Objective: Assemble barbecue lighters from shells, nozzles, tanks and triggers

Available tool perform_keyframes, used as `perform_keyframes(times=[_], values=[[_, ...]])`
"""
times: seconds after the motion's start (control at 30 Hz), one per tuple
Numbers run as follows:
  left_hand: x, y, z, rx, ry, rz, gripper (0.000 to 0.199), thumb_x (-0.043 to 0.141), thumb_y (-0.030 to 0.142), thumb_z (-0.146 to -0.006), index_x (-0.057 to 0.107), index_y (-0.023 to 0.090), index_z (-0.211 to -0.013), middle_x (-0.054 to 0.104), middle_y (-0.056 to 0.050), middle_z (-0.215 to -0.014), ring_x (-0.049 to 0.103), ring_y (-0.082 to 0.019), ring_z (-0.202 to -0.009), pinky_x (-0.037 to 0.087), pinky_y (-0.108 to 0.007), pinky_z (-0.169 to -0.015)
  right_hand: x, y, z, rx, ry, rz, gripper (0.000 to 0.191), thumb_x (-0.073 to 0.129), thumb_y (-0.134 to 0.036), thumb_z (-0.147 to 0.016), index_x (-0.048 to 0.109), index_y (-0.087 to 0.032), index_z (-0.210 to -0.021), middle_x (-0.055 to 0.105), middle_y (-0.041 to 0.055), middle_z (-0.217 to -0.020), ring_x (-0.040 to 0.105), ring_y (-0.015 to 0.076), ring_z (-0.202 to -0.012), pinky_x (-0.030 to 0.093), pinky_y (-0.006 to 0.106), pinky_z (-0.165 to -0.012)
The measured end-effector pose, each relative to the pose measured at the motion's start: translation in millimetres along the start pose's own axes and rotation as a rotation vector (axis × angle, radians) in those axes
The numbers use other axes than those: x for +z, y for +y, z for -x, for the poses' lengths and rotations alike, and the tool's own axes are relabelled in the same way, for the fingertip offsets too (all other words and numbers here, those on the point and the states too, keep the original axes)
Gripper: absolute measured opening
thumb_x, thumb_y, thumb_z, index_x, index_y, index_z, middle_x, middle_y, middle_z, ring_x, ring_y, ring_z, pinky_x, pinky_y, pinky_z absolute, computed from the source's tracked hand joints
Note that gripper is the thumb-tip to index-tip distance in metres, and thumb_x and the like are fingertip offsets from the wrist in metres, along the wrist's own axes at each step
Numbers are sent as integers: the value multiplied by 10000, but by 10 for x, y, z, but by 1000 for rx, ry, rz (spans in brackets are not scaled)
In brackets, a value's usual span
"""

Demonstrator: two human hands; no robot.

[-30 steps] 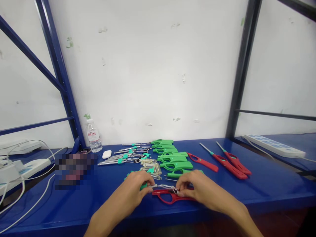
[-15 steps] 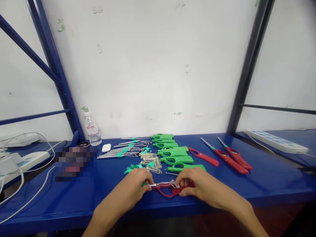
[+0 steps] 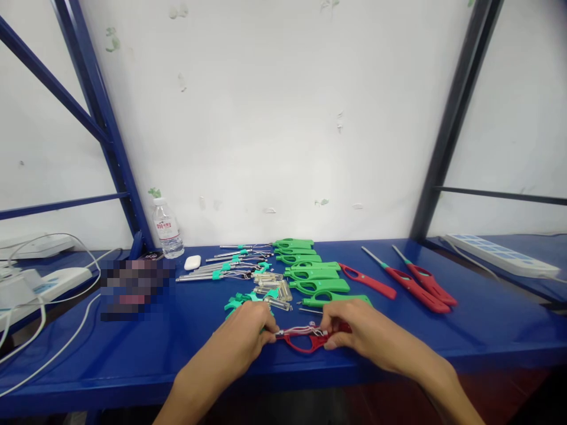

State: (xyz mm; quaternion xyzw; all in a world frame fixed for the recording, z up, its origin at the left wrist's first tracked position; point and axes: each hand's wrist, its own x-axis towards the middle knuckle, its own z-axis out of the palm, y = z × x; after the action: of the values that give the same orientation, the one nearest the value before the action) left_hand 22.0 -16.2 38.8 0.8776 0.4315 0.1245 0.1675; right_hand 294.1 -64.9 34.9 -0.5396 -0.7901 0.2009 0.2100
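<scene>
My left hand [image 3: 250, 327] pinches the metal tube of a lighter at the left end of an open red lighter casing [image 3: 305, 350]. White wires [image 3: 301, 329] run from that tube over the trigger loop to the fingers of my right hand [image 3: 352, 324]. Those fingers are closed on the casing's handle and cover most of it. Just beyond my hands lie teal trigger pieces [image 3: 234, 303], clear fuel tanks [image 3: 279, 290] and a thin metal rod [image 3: 310, 310]. Green lighter casings [image 3: 316, 274] are lined up behind my right hand.
Several wired metal tubes [image 3: 212, 275] lie at the back left, near a white case [image 3: 192, 262] and a water bottle [image 3: 168, 231]. To the right are a red casing half [image 3: 371, 283] and two red lighters [image 3: 414, 290]. White power strips stand at both sides.
The tube in my left hand has shifted slightly, and less of its metal end shows beyond my fingers. My right hand stays on the red casing. The view has moved a little.
</scene>
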Motion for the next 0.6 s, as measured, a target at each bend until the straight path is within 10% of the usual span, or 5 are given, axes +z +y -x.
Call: perform_keyframes(times=[0.6], values=[[39,59,25,18,54,-34,233,635,208,-950,738,211,-741,726,-79,-840,671,-225,-768,412,-283,-678,4,-22,39,-50,34,32,145,788,-329,-953,753,-253,-835,733,-21,-836,667,201,-811,420,282,-717]])
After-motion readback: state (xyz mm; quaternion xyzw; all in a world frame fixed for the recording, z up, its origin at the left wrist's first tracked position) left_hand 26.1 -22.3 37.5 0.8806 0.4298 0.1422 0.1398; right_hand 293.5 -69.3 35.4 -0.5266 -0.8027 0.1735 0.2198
